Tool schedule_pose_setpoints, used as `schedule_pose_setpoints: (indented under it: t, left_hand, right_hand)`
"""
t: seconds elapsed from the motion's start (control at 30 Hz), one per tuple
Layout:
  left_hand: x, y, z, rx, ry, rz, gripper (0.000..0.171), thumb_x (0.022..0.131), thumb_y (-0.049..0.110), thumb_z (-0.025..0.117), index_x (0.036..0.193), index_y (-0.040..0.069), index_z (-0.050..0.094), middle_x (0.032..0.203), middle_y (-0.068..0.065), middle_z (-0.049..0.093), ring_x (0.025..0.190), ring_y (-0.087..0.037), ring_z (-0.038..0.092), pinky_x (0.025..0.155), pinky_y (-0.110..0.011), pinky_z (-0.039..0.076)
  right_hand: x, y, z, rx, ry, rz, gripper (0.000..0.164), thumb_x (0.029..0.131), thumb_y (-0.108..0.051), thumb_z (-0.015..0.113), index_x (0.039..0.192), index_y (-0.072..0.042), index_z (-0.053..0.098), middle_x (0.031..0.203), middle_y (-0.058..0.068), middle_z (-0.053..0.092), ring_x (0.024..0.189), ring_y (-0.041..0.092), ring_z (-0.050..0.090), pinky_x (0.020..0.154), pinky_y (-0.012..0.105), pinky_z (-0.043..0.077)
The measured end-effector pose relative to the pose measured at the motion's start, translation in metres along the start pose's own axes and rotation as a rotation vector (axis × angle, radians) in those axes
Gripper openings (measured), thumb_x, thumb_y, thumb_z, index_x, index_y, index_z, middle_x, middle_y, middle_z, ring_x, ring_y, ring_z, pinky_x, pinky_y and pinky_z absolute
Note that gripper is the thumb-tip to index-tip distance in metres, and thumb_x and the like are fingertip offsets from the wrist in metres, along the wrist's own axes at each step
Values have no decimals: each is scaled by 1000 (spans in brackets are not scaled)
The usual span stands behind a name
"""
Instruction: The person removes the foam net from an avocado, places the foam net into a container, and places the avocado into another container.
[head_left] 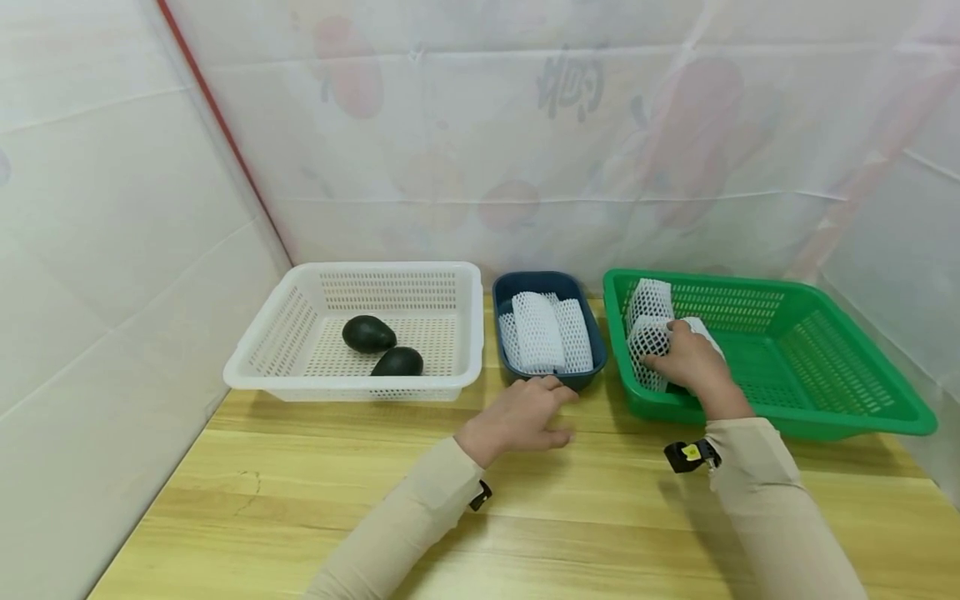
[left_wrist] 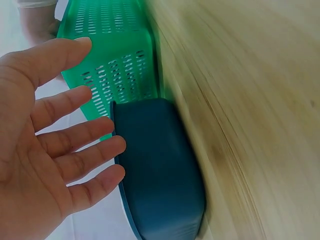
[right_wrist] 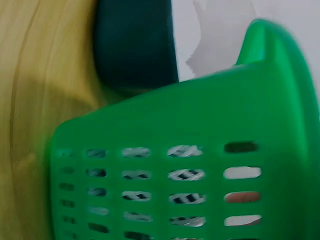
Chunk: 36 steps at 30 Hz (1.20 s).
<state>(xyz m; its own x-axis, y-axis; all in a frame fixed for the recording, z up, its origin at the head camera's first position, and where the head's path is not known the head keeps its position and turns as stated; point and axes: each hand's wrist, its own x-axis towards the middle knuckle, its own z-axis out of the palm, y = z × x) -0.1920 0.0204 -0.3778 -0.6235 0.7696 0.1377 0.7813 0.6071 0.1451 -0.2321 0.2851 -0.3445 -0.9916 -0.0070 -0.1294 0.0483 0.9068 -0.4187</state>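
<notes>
My right hand (head_left: 693,367) reaches into the left end of the green basket (head_left: 780,421). Its thumb and fingers grip an avocado in a white foam net (head_left: 647,340), with dark skin showing through the mesh. Other white foam netting (head_left: 651,296) lies behind it, against the basket's left wall. In the right wrist view, the basket wall (right_wrist: 200,115) hides that hand almost wholly. My left hand (head_left: 517,421) is held with spread fingers at the front of the dark blue bin (head_left: 577,382), holding nothing. White foam net sleeves (head_left: 538,333) lie in that bin.
To the left, a white basket (head_left: 352,383) holds two dark avocados (head_left: 369,334). All three containers stand in a row at the back of the wooden table (head_left: 300,475). Behind them hangs a pale printed sheet (head_left: 450,150), with another sheet wall on the left.
</notes>
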Motion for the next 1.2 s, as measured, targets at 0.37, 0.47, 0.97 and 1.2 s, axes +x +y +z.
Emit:
schedule_pose_setpoints:
  t: [0.37, 0.47, 0.97, 1.2]
  left_hand:
    - [10, 6, 7, -73, -22, 6, 48, 85, 38, 66, 126, 13, 57, 116, 0, 56, 99, -11, 53, 83, -24, 43]
    - [13, 7, 9, -80, -22, 3, 50, 85, 39, 66, 126, 13, 56, 116, 0, 55, 99, -11, 53, 84, -23, 43]
    - [25, 7, 19, -116, -106, -47, 59, 83, 40, 67, 133, 15, 49, 120, 1, 53, 106, -11, 50, 87, -24, 42]
    - [31, 11, 25, -125, -123, -32, 57, 84, 42, 66, 132, 15, 50, 116, 3, 53, 99, -8, 51, 83, -20, 42]
  right_hand:
    - [10, 8, 7, 29, 3, 44, 92, 87, -31, 62, 137, 20, 3, 122, 46, 32, 104, 56, 41, 79, 60, 39]
    - [14, 7, 10, 27, -3, 39, 94, 86, -30, 63, 137, 20, 2, 125, 47, 28, 107, 57, 37, 81, 61, 38]
    - [24, 4, 17, 15, 17, 83, 92, 84, -25, 67, 135, 22, 6, 120, 47, 18, 107, 58, 26, 84, 62, 32]
    - [21, 5, 15, 50, -12, 66, 92, 84, -23, 66, 131, 24, 4, 116, 49, 26, 105, 57, 34, 79, 59, 37]
